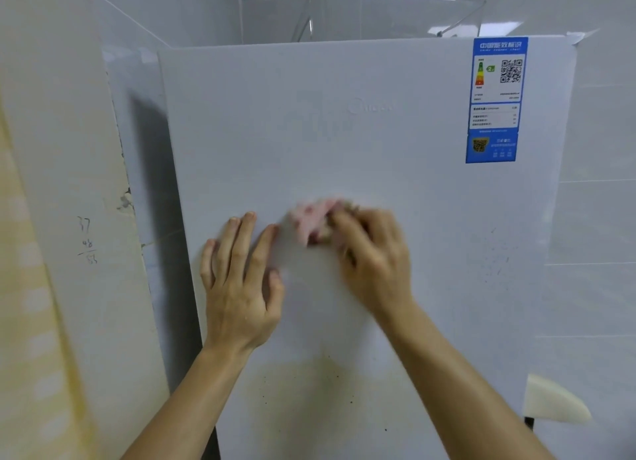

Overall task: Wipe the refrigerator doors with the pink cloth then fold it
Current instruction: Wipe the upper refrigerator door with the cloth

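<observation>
The white refrigerator door (344, 143) fills the middle of the view. My right hand (371, 253) presses a bunched pink cloth (313, 218) against the door at about mid height; the cloth is blurred by motion. My left hand (241, 280) lies flat on the door just left of the cloth, fingers spread, holding nothing. A yellowish-brown stain with dark specks (309, 387) marks the door below both hands.
A blue energy label (495, 98) is stuck at the door's upper right. A cream wall panel with pencilled numbers (69, 218) stands close on the left. White tiled wall (595, 218) lies to the right, with a cream curved piece (550, 404) low down.
</observation>
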Demonstrator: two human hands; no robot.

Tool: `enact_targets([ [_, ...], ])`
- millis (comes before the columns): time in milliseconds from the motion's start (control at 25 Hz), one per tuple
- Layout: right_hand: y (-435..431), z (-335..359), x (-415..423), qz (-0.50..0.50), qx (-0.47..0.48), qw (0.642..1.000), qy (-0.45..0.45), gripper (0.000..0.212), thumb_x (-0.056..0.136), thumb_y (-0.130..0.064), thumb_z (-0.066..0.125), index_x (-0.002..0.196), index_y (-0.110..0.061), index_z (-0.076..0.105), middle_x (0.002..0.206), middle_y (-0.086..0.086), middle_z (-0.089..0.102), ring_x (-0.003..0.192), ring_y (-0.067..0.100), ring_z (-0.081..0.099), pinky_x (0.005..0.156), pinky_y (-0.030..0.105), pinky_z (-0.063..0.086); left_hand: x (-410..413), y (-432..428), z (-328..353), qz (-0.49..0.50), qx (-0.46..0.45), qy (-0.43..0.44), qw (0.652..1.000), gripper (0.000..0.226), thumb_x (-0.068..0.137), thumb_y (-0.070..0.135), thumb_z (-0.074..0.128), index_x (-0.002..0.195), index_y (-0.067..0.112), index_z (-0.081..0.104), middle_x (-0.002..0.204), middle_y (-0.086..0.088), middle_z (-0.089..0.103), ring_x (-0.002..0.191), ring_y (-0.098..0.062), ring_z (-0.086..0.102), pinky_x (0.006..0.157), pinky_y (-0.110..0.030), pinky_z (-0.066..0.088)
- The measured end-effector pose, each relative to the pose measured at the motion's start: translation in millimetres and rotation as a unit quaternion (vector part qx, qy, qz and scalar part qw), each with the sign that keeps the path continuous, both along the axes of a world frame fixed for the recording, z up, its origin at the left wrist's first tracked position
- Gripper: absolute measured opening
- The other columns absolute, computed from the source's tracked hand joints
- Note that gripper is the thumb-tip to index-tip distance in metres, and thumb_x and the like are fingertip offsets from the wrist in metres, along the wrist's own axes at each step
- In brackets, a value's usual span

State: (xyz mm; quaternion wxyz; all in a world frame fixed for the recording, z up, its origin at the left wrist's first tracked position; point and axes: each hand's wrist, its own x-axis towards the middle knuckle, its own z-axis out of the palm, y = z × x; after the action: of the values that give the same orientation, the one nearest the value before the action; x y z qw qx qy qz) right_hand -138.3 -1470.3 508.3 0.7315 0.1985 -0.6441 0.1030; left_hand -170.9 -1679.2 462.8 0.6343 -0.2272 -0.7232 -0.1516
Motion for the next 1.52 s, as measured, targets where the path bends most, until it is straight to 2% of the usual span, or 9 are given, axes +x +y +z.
enact_targets([
  [160, -7.6, 55.7, -3.6, 0.010, -0.197, 0.980, 0.015, 0.031, 0.092, 0.003, 0.070, 0.120, -0.007, 0.077, 0.102, 0.018, 0.064, 0.092, 0.032, 0.060, 0.077, 0.035, 0.050, -0.8, -12.0, 3.0, 0.005, 0.028, -0.009, 1.000, 0.057, 0.100, 0.023, 0.044, 0.155, 0.011, 0.046, 0.169, -0.014, 0.032, 0.159, -0.032, 0.025, 0.127, -0.058, 0.020],
  [280, -49.4, 0.7, -10.5, 0.020, -0.092, 0.996, 0.001, 0.029, 0.096, 0.004, 0.062, 0.117, -0.006, 0.078, 0.102, 0.018, 0.066, 0.089, 0.034, 0.059, 0.074, 0.041, 0.053, -2.9, -27.4, 2.4, 0.014, 0.056, -0.015, 0.998, 0.060, 0.097, 0.017, 0.044, 0.157, 0.007, 0.042, 0.169, -0.014, 0.030, 0.159, -0.031, 0.024, 0.126, -0.059, 0.023],
  [520, -74.3, -122.8, 7.5, 0.042, 0.089, 0.985, -0.139, 0.040, 0.106, -0.028, 0.046, 0.127, -0.008, 0.074, 0.122, 0.007, 0.052, 0.100, 0.028, 0.056, 0.077, 0.040, 0.051, -0.2, -46.9, -7.7, -0.024, 0.023, -0.044, 0.998, 0.055, 0.108, 0.023, 0.029, 0.158, 0.002, 0.037, 0.170, -0.016, 0.027, 0.160, -0.033, 0.021, 0.125, -0.060, 0.024],
  [800, -64.9, -17.5, 1.7, 0.000, -0.002, 1.000, -0.021, 0.027, 0.096, 0.005, 0.058, 0.114, 0.000, 0.078, 0.084, 0.013, 0.065, 0.072, 0.033, 0.055, 0.063, 0.042, 0.050, 3.4, -55.8, -3.3, -0.005, 0.028, -0.042, 0.999, 0.065, 0.093, 0.005, 0.046, 0.157, 0.005, 0.040, 0.170, -0.014, 0.028, 0.161, -0.029, 0.019, 0.130, -0.051, 0.020],
  [960, -91.9, 15.4, -11.5, 0.050, -0.107, 0.993, 0.004, 0.029, 0.094, 0.010, 0.052, 0.106, 0.001, 0.077, 0.093, 0.011, 0.058, 0.081, 0.029, 0.051, 0.068, 0.040, 0.051, 4.6, -64.4, -6.2, -0.008, 0.031, -0.070, 0.997, 0.068, 0.093, 0.004, 0.046, 0.160, 0.007, 0.036, 0.172, -0.012, 0.024, 0.162, -0.027, 0.017, 0.132, -0.045, 0.014],
  [1080, -110.0, -28.5, -12.0, 0.054, -0.021, 0.998, -0.004, 0.031, 0.103, 0.002, 0.048, 0.095, 0.000, 0.078, 0.089, 0.010, 0.059, 0.076, 0.026, 0.047, 0.061, 0.039, 0.046, 2.1, -73.3, -8.1, -0.039, 0.018, -0.090, 0.995, 0.071, 0.093, -0.002, 0.043, 0.162, 0.006, 0.030, 0.173, -0.010, 0.024, 0.162, -0.026, 0.017, 0.132, -0.049, 0.016],
  [1200, -105.7, -90.1, -10.4, 0.069, 0.118, 0.988, -0.076, 0.016, 0.097, 0.005, 0.063, 0.095, -0.001, 0.077, 0.084, 0.011, 0.063, 0.073, 0.024, 0.047, 0.058, 0.039, 0.043, 1.0, -84.5, -9.6, -0.043, -0.015, -0.097, 0.994, 0.067, 0.100, 0.020, 0.046, 0.162, 0.003, 0.029, 0.173, -0.011, 0.022, 0.162, -0.027, 0.017, 0.131, -0.053, 0.017],
  [1320, -101.2, -102.7, -8.5, 0.073, 0.184, 0.972, -0.125, 0.011, 0.095, 0.003, 0.070, 0.100, -0.004, 0.077, 0.089, 0.009, 0.065, 0.078, 0.024, 0.052, 0.062, 0.039, 0.045, 2.6, -93.7, -16.5, 0.017, -0.010, -0.091, 0.996, 0.064, 0.099, 0.008, 0.038, 0.162, 0.006, 0.030, 0.174, -0.011, 0.017, 0.162, -0.030, 0.014, 0.127, -0.060, 0.021],
  [1520, -105.9, 4.6, -10.5, 0.069, 0.038, 0.997, -0.025, 0.023, 0.096, 0.006, 0.057, 0.096, -0.003, 0.078, 0.086, 0.014, 0.064, 0.078, 0.030, 0.054, 0.062, 0.040, 0.048, 4.6, -108.1, -10.5, 0.050, 0.024, -0.106, 0.993, 0.067, 0.098, 0.013, 0.043, 0.164, 0.014, 0.030, 0.175, -0.008, 0.015, 0.163, -0.026, 0.010, 0.130, -0.054, 0.015],
])
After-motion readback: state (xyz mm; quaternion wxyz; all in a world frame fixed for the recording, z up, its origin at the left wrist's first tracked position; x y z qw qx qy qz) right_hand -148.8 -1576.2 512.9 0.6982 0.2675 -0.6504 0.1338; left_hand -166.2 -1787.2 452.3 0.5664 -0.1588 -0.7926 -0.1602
